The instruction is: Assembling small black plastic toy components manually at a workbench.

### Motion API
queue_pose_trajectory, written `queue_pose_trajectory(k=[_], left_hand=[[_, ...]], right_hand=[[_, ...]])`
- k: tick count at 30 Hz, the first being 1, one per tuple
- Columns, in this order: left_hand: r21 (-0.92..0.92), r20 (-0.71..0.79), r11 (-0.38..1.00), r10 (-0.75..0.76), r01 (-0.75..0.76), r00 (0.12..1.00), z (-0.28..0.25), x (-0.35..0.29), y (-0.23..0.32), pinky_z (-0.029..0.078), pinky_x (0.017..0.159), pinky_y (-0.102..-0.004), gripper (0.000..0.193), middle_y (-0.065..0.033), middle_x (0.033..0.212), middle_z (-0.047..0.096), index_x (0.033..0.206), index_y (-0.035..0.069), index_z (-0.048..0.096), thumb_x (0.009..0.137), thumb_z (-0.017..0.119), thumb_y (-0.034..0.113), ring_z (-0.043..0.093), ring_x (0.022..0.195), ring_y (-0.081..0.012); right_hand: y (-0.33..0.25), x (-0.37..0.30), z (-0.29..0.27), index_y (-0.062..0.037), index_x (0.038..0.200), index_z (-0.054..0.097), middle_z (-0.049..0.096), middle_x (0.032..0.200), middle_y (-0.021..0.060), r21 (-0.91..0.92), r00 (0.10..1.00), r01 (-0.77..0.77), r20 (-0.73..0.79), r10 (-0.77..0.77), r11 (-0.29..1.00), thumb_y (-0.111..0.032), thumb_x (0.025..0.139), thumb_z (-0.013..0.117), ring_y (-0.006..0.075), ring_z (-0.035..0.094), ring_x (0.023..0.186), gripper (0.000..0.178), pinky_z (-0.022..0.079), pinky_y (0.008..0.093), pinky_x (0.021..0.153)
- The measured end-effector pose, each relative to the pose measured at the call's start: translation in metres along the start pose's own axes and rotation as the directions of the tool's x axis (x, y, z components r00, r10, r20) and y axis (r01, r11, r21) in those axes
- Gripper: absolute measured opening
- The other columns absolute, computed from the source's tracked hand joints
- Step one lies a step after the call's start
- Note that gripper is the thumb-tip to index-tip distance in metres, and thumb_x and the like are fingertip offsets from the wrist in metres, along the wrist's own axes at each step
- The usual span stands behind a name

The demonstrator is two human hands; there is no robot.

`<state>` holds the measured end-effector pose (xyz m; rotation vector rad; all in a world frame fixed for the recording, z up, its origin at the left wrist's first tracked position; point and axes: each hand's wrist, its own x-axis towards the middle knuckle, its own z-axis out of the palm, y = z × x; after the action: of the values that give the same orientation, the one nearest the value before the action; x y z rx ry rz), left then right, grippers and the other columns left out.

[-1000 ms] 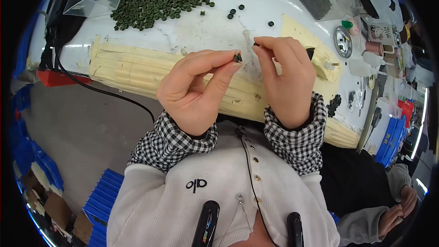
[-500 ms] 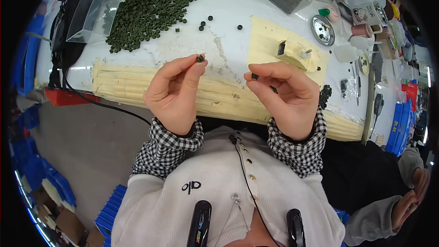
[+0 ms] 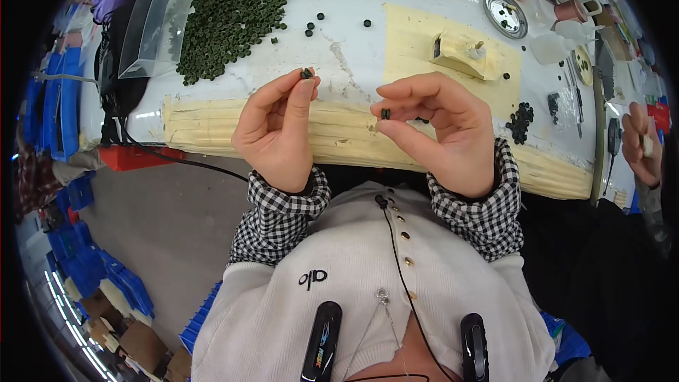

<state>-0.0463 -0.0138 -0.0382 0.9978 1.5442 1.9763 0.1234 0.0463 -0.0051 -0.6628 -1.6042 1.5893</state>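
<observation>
Between the thumb and index finger of my left hand (image 3: 277,124) is a small dark green ring-like part (image 3: 306,73), held up above the table's front edge. My right hand (image 3: 453,131) pinches a similar small green spool-shaped part (image 3: 385,113) between thumb and index finger. Its other fingers curl inward, and something small and dark shows beneath them, partly hidden. The two hands are apart, palms facing each other. Beyond the left hand spreads a large pile of the same dark green parts (image 3: 237,18). A few loose dark rings (image 3: 310,32) lie between pile and hands.
A clear plastic bin (image 3: 152,39) stands left of the pile. Yellow-taped block with a peg (image 3: 463,55), round metal dish (image 3: 506,15) and a heap of black parts (image 3: 520,124) are on the right. Yellow padding (image 3: 205,127) lines the front edge. Another person's hand (image 3: 642,145) is far right.
The view has shifted, so the table sits a little differently. Both hands still pinch their parts; the right one's part now stands more upright. The other person's hand at the right has moved up.
</observation>
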Motion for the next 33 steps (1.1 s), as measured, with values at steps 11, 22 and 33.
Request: queue_pose_trajectory(k=[11,22,33], left_hand=[[-0.042,-0.003,0.999,-0.006,0.006,1.000,0.003,-0.003,0.002,0.053,0.076,-0.0236,0.017,-0.0128,0.093,0.069,0.101,-0.006,0.064,0.085,0.066,-0.004,0.066,0.084,-0.0139],[-0.063,-0.015,0.998,0.010,-0.011,1.000,0.004,-0.005,0.001,0.053,0.076,-0.0234,0.017,-0.0131,0.093,0.069,0.101,-0.007,0.064,0.085,0.066,-0.003,0.066,0.084,-0.0142],[0.073,-0.065,0.995,0.070,-0.065,0.995,0.003,-0.008,-0.004,0.055,0.077,-0.0265,0.014,-0.0168,0.096,0.068,0.102,-0.007,0.062,0.089,0.060,-0.002,0.067,0.085,-0.0182]], right_hand=[[-0.001,-0.002,-0.001,0.0022,0.108,0.058,0.067,0.094,0.0080,0.003,1.000,-0.009,0.021,0.009,1.000,0.002,0.079,0.070,0.0119,0.065,0.087,0.031,0.051,0.0239,0.080],[-0.002,-0.005,-0.003,0.0024,0.108,0.058,0.067,0.095,0.0077,0.029,0.999,-0.029,0.038,0.028,0.999,0.002,0.079,0.070,0.0119,0.065,0.088,0.031,0.051,0.0238,0.081],[0.020,0.012,-0.005,-0.0024,0.089,0.063,0.061,0.080,0.0073,-0.831,0.943,0.275,0.134,-0.305,0.484,-0.005,0.073,0.064,0.0226,0.061,0.076,0.016,0.051,0.0312,0.067]])
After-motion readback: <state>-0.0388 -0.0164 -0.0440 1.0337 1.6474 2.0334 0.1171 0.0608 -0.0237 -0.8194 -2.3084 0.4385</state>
